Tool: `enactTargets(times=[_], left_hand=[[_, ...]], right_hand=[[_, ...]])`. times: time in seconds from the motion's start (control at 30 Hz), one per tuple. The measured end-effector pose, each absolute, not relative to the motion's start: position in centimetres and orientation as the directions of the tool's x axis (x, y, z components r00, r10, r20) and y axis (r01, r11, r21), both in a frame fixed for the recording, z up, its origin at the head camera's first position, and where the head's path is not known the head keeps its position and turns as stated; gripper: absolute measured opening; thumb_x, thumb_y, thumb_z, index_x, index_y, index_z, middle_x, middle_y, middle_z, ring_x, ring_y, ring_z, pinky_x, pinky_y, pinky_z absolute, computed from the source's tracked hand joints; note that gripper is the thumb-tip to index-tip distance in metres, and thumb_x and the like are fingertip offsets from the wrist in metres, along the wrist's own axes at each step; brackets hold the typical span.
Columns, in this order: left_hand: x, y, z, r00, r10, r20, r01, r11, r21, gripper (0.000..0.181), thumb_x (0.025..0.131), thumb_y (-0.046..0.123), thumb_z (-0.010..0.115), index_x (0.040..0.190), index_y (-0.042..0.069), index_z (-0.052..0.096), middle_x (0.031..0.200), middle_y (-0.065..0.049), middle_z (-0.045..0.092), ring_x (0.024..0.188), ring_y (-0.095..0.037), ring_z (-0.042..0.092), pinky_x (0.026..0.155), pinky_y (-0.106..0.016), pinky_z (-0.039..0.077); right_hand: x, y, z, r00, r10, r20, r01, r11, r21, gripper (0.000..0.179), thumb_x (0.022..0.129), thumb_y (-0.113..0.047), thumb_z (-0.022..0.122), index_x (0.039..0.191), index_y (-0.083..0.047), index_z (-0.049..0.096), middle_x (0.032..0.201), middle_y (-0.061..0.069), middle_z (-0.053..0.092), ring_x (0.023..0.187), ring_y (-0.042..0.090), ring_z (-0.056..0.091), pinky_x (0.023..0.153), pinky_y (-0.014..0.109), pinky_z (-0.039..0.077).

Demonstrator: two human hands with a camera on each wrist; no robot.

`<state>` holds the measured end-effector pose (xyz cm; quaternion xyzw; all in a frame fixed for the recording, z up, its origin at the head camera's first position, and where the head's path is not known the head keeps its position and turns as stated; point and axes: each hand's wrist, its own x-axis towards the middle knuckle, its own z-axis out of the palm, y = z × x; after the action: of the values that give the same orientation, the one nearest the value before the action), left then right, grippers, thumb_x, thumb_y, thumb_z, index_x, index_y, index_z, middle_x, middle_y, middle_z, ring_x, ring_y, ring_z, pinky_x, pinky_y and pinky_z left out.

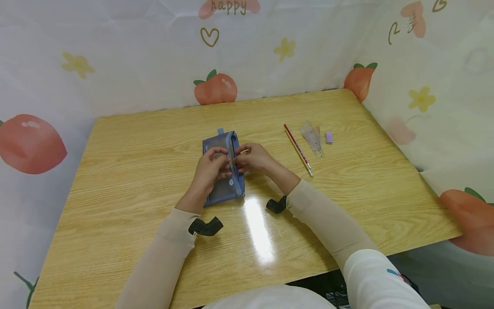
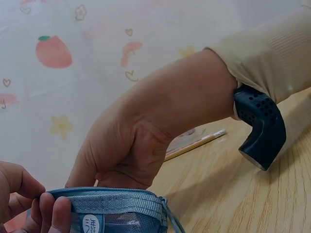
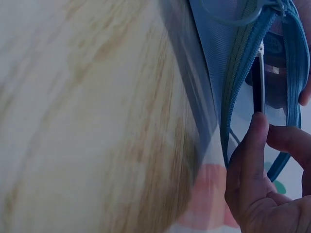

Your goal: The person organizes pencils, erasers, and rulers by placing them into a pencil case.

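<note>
A blue mesh pencil case [image 1: 221, 191] lies on the table with its zip undone along the right side. My left hand [image 1: 207, 171] holds the case by the edge of its opening. From the other side, my right hand [image 1: 255, 158] reaches into the opening. In the right wrist view, the right hand's thumb and finger pinch a thin, dark strip with a pale edge [image 3: 259, 90], which stands between the zip's two sides. Its kind cannot be told edge-on. In the left wrist view, fingers rest along the case's zipped rim [image 2: 116, 200].
Right of the case lie a red pencil [image 1: 296, 143] and a yellow pencil [image 1: 299, 153], side by side. Beyond them are transparent rulers [image 1: 311, 138] and a purple eraser [image 1: 329, 137]. A printed cloth [image 1: 154, 64] hangs behind the wooden table [image 1: 135, 171].
</note>
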<state>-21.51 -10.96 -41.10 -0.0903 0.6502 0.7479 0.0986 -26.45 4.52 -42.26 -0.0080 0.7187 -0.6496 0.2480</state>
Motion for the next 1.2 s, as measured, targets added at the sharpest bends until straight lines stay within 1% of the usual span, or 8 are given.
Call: enactTargets(times=[0.2, 0.4, 0.6, 0.87, 0.97, 1.07, 1.13, 1.2], left_hand=[[-21.6, -11.0, -41.1, -0.965, 0.024, -0.261, -0.262, -0.124, 0.957, 0.026, 0.083, 0.006, 0.052, 0.109, 0.006, 0.051, 0.08, -0.006, 0.052, 0.062, -0.013, 0.054, 0.057, -0.031, 0.055], [-21.5, -11.0, -41.1, -0.967, 0.028, -0.255, -0.257, -0.125, 0.958, 0.024, 0.083, 0.006, 0.052, 0.108, 0.006, 0.051, 0.079, -0.006, 0.052, 0.063, -0.013, 0.054, 0.056, -0.031, 0.055], [-21.4, -11.1, -41.0, -0.966, 0.032, -0.256, -0.258, -0.124, 0.958, 0.028, 0.084, 0.007, 0.052, 0.111, 0.005, 0.05, 0.079, -0.007, 0.051, 0.062, -0.013, 0.053, 0.056, -0.03, 0.055], [-21.5, -11.1, -40.8, -0.966, 0.021, -0.26, -0.26, -0.128, 0.957, 0.027, 0.083, 0.006, 0.053, 0.11, 0.005, 0.051, 0.078, -0.006, 0.05, 0.061, -0.012, 0.053, 0.054, -0.029, 0.055], [-21.5, -11.1, -40.8, -0.966, 0.017, -0.258, -0.258, -0.129, 0.957, 0.025, 0.083, 0.005, 0.053, 0.108, 0.006, 0.052, 0.079, -0.006, 0.05, 0.061, -0.012, 0.053, 0.055, -0.029, 0.055], [-21.5, -11.2, -40.8, -0.968, 0.02, -0.252, -0.252, -0.138, 0.958, 0.024, 0.083, 0.005, 0.053, 0.107, 0.007, 0.052, 0.079, -0.006, 0.05, 0.061, -0.012, 0.053, 0.055, -0.029, 0.055], [-21.5, -11.2, -40.9, -0.969, 0.02, -0.248, -0.248, -0.147, 0.958, 0.023, 0.083, 0.004, 0.053, 0.106, 0.007, 0.052, 0.079, -0.006, 0.05, 0.06, -0.012, 0.053, 0.055, -0.029, 0.055], [-21.5, -11.3, -41.0, -0.97, 0.021, -0.243, -0.243, -0.154, 0.958, 0.023, 0.083, 0.004, 0.053, 0.106, 0.007, 0.052, 0.078, -0.006, 0.05, 0.06, -0.012, 0.053, 0.055, -0.029, 0.055]], right_hand=[[-26.3, 4.5, -42.0, -0.882, -0.324, -0.342, 0.302, 0.166, -0.939, 0.032, 0.08, -0.003, 0.064, 0.11, 0.0, 0.053, 0.09, 0.017, 0.062, 0.065, 0.022, 0.063, 0.062, 0.036, 0.055], [-26.0, 4.9, -41.7, -0.883, -0.338, -0.325, 0.293, 0.144, -0.945, 0.03, 0.083, -0.008, 0.063, 0.11, 0.001, 0.055, 0.094, 0.02, 0.06, 0.07, 0.026, 0.063, 0.066, 0.04, 0.055], [-26.0, 5.0, -41.7, -0.874, -0.373, -0.31, 0.271, 0.153, -0.95, 0.028, 0.085, -0.009, 0.061, 0.11, 0.001, 0.056, 0.099, 0.021, 0.059, 0.078, 0.03, 0.063, 0.067, 0.039, 0.055], [-26.1, 5.8, -41.3, -0.892, -0.334, -0.304, 0.253, 0.187, -0.949, 0.031, 0.083, -0.006, 0.062, 0.112, 0.004, 0.056, 0.099, 0.022, 0.06, 0.078, 0.031, 0.063, 0.069, 0.041, 0.054], [-26.3, 6.9, -41.1, -0.904, -0.331, -0.272, 0.189, 0.261, -0.947, 0.031, 0.084, -0.007, 0.062, 0.112, 0.004, 0.056, 0.099, 0.02, 0.06, 0.082, 0.034, 0.062, 0.07, 0.041, 0.054], [-26.7, 8.5, -40.8, -0.924, -0.314, -0.216, 0.077, 0.402, -0.912, 0.03, 0.084, -0.009, 0.062, 0.111, 0.004, 0.056, 0.095, 0.018, 0.06, 0.081, 0.033, 0.062, 0.067, 0.04, 0.055], [-27.0, 9.6, -40.5, -0.944, -0.289, -0.16, -0.021, 0.535, -0.844, 0.03, 0.084, -0.011, 0.062, 0.11, 0.003, 0.057, 0.093, 0.016, 0.061, 0.078, 0.031, 0.062, 0.064, 0.038, 0.055], [-27.4, 10.9, -40.3, -0.964, -0.248, -0.095, -0.1, 0.671, -0.734, 0.029, 0.085, -0.012, 0.061, 0.11, 0.002, 0.057, 0.09, 0.013, 0.062, 0.074, 0.027, 0.061, 0.061, 0.035, 0.054]])
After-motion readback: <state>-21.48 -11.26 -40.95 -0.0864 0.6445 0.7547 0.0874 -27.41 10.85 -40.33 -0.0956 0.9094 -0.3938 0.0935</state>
